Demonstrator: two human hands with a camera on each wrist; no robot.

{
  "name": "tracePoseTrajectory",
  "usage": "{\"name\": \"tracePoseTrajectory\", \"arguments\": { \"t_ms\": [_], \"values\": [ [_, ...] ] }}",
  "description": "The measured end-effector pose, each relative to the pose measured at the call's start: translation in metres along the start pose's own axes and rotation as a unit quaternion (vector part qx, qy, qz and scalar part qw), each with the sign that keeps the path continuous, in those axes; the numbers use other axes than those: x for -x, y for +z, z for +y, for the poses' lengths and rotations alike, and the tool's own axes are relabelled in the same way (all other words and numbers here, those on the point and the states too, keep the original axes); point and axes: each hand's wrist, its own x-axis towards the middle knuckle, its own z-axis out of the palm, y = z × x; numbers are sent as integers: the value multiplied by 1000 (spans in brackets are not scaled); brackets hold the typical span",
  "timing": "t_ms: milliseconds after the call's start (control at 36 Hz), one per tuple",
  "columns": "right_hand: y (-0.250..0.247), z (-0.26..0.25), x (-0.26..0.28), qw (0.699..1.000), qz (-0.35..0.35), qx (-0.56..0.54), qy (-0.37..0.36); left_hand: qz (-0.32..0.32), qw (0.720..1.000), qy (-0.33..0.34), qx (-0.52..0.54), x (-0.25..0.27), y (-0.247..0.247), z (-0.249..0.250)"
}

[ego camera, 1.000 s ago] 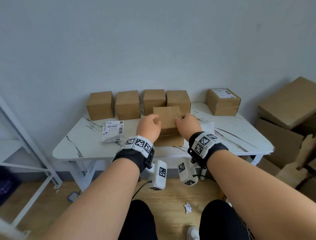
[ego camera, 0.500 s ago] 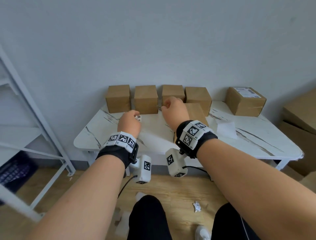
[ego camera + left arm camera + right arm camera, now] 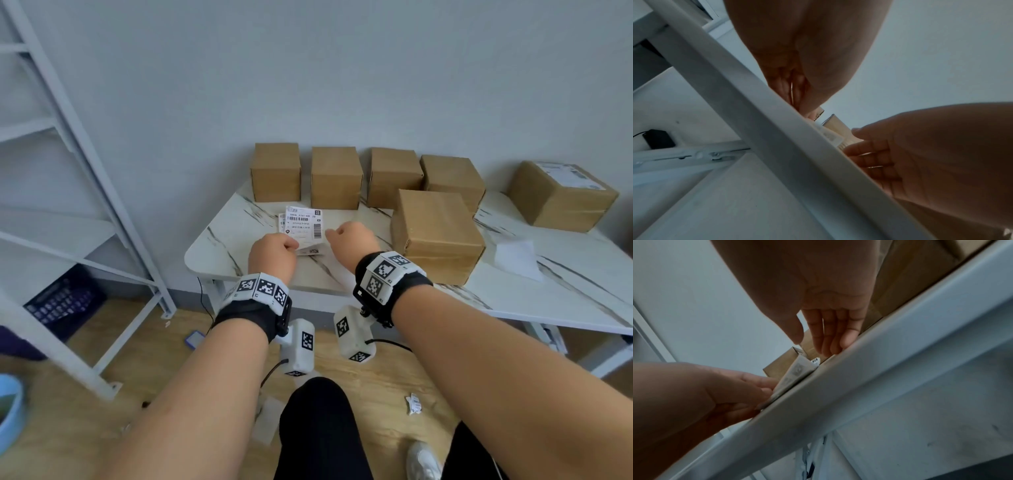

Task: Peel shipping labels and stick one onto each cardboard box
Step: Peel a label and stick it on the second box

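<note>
A stack of shipping labels (image 3: 305, 222) lies on the white marble table (image 3: 219, 253), in front of a back row of several plain cardboard boxes (image 3: 335, 178). My left hand (image 3: 294, 245) pinches the stack's near edge and lifts it; the right wrist view shows the bent labels (image 3: 795, 374) between the thumb and fingers of my left hand (image 3: 766, 391). My right hand (image 3: 330, 234) hovers just right of the stack, its fingers (image 3: 828, 337) straight and holding nothing. One plain box (image 3: 438, 233) stands pulled forward beside my right wrist. A labelled box (image 3: 561, 195) sits far right.
A white backing sheet (image 3: 517, 258) lies on the table right of the forward box. A white metal shelf frame (image 3: 102, 192) stands to the left, with a dark crate (image 3: 65, 301) under it. A crumpled paper scrap (image 3: 412, 404) lies on the wooden floor.
Both hands left the forward box and moved left to the label stack. My left hand took hold of the stack's near edge; the right hand came alongside.
</note>
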Motion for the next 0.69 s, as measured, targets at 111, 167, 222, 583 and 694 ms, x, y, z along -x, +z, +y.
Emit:
{"name": "tracePoseTrajectory", "arguments": {
  "t_ms": [111, 167, 222, 583, 694],
  "values": [
    [9, 0, -5, 1000, -12, 8, 7, 13, 999, -14, 38, 0, 2, -6],
    [11, -1, -6, 1000, -13, 15, 8, 11, 998, -18, 53, 0, 1, -7],
    [12, -1, -6, 1000, -13, 18, 12, 9, 998, -19, 57, 0, 0, -6],
    [15, -2, -10, 999, -7, -37, 38, -9, 998, -26, 59, -2, -2, -5],
    [11, -2, -8, 999, -11, -38, 27, -3, 998, -28, 59, -2, -5, -1]
  ]
}}
